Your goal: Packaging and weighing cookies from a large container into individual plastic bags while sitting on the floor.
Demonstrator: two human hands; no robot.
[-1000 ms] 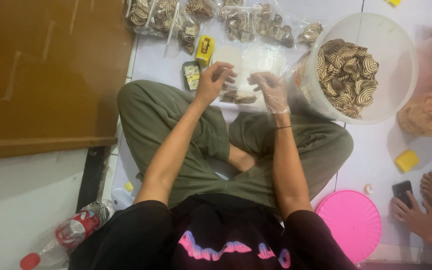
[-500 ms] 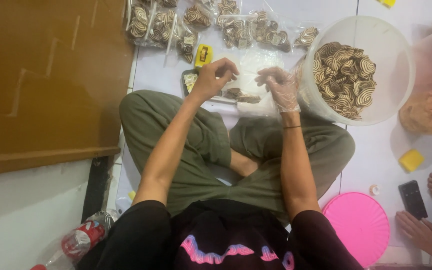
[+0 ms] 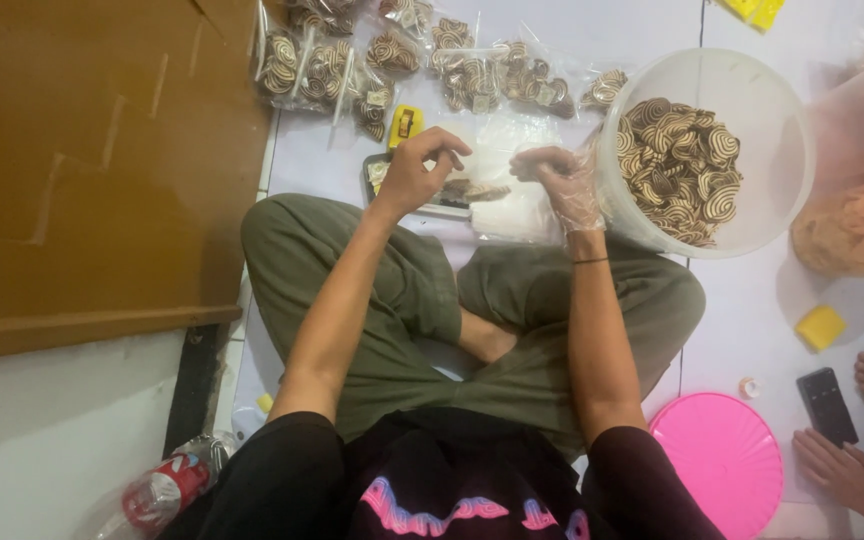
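White floor (image 3: pixel 782 320), clear cookie packets (image 3: pixel 372 60)

A row of clear plastic packets (image 3: pixel 422 60) of brown-and-cream swirl biscuits lies on the floor at the far side, several with small pale labels. A small yellow label card (image 3: pixel 405 124) lies just near of the row. A clear bag (image 3: pixel 512 185) sits between the hands. A dark phone (image 3: pixel 826 405), screen off, lies at near right.
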